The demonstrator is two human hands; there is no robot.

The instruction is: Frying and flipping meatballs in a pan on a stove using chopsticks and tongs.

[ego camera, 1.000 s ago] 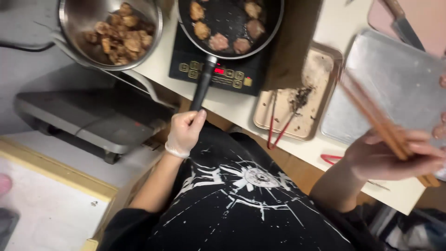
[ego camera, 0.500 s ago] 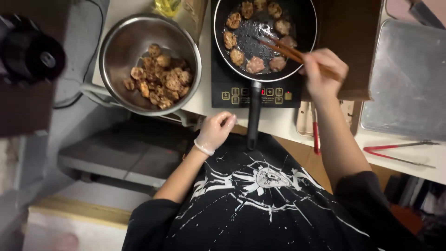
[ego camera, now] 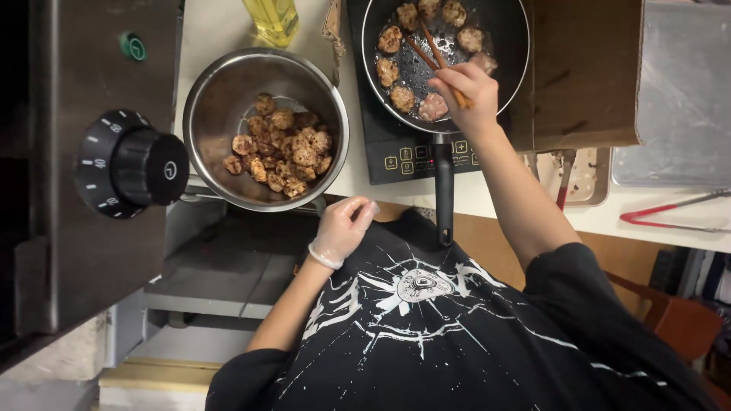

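Note:
My right hand (ego camera: 466, 93) holds a pair of wooden chopsticks (ego camera: 428, 53) over a black frying pan (ego camera: 510, 68), their tips among several browned meat pieces (ego camera: 402, 97). The pan sits on a black induction cooker (ego camera: 396, 156), its handle (ego camera: 444, 186) pointing toward me. My left hand (ego camera: 343, 228), in a thin clear glove, hangs loosely curled near the counter edge, holding nothing, just below a steel bowl (ego camera: 221, 91) of cooked meat pieces (ego camera: 280, 146).
A bottle of yellow oil (ego camera: 272, 17) stands behind the bowl. A dark appliance with a round timer knob (ego camera: 133, 166) is at the left. A wooden board (ego camera: 585, 72), metal trays (ego camera: 681, 91) and red-handled tongs (ego camera: 670, 213) lie to the right.
The view has moved in closer and shifted. My right hand has brought the chopsticks from the right side into the pan. My left hand has let go of the pan handle and dropped left.

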